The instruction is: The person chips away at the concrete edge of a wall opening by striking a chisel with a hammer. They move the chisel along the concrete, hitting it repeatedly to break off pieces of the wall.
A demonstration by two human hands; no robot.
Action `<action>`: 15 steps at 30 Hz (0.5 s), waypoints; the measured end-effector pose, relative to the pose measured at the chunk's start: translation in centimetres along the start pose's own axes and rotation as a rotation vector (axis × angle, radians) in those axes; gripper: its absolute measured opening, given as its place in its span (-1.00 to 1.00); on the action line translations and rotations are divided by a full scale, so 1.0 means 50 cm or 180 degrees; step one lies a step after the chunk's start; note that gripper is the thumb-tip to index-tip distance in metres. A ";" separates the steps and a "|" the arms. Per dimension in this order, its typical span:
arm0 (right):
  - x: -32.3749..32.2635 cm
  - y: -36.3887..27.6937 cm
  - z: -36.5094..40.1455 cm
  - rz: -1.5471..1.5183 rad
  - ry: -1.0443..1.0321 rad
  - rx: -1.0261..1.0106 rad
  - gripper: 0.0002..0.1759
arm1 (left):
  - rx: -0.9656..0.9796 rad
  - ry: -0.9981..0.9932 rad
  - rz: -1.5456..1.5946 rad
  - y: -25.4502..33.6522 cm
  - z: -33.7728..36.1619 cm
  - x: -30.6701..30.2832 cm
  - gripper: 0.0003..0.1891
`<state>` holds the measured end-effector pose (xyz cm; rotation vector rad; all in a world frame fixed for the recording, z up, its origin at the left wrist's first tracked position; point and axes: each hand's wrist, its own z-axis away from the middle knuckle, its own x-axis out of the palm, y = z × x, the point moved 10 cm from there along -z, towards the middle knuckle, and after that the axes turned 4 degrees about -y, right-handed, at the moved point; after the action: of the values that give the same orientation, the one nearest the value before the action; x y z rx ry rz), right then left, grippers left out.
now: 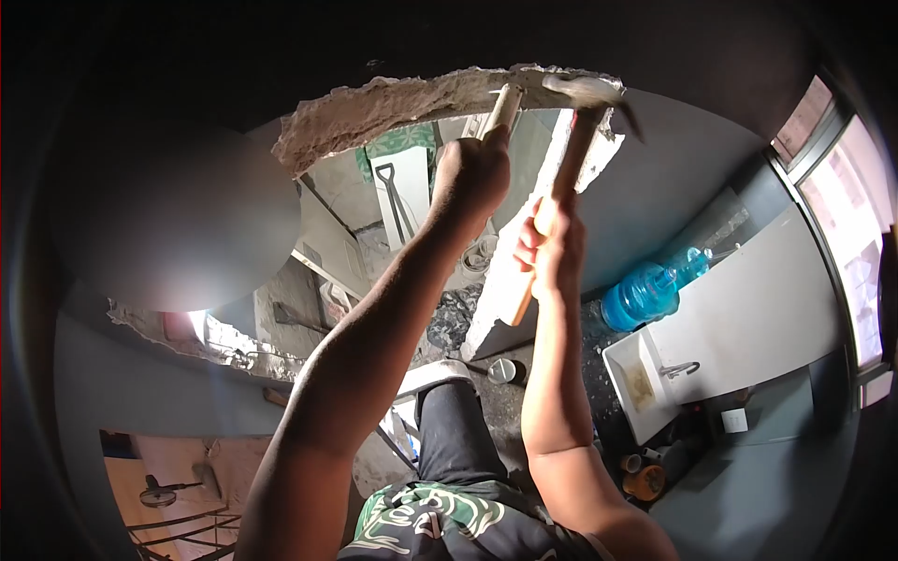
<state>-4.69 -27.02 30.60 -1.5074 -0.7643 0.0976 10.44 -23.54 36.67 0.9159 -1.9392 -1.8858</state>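
My left hand (472,173) is wrapped round a pale rod-like chisel (506,109), raised toward the rough broken edge (402,101) of an opening in the wall. To its right, my right hand (554,238) grips the wooden handle of a hammer (575,159). The hammer's head is blurred and lies close beside the chisel's upper end, near the broken edge. Whether the two touch cannot be made out. A white, jagged wall edge (505,271) runs down behind the hammer.
Blue water bottles (645,294) stand at the right near a sink (642,385) with a tap. Through the opening a shovel (397,201) leans on a white panel. A bucket (506,371) is on the rubble-strewn floor. A fan (159,493) shows lower left.
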 end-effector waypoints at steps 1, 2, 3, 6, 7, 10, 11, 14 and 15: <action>-0.006 -0.020 0.006 -0.0213 0.0175 -0.0200 -0.37 | -0.0150 -0.0022 0.0172 0.002 0.001 0.004 -0.37; -0.015 -0.034 0.023 -0.0417 0.0356 -0.0376 -0.39 | -0.0325 -0.0049 0.0351 -0.004 0.007 0.008 -0.37; -0.018 -0.053 0.041 -0.0576 0.0427 -0.0601 -0.26 | -0.0344 -0.0101 0.0437 -0.004 0.008 0.012 -0.37; -0.020 -0.083 0.046 -0.1245 0.0228 -0.1427 -0.21 | -0.0373 -0.0108 0.0401 -0.015 0.004 0.020 -0.38; -0.012 -0.045 0.032 -0.1206 0.0284 -0.1127 -0.23 | -0.0353 -0.0123 0.0392 -0.014 0.004 0.023 -0.38; 0.031 0.037 0.005 -0.0276 -0.0249 0.0324 -0.47 | -0.0356 -0.0055 0.0520 -0.017 0.004 0.019 -0.38; 0.004 0.018 0.010 -0.0382 -0.0132 0.0284 -0.44 | -0.0393 -0.0115 0.0658 -0.015 0.010 0.023 -0.47; -0.033 -0.048 0.040 -0.0789 0.0327 -0.0085 -0.31 | -0.0387 -0.0180 0.0775 -0.010 0.010 0.027 -0.55; -0.034 -0.082 0.053 -0.0870 0.0420 -0.0495 -0.30 | -0.0379 -0.0183 0.0755 -0.012 0.009 0.028 -0.55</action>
<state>-8.95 -26.05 33.38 -1.5238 -0.8791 -0.2691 9.26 -23.99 35.71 0.5754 -1.8514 -1.8820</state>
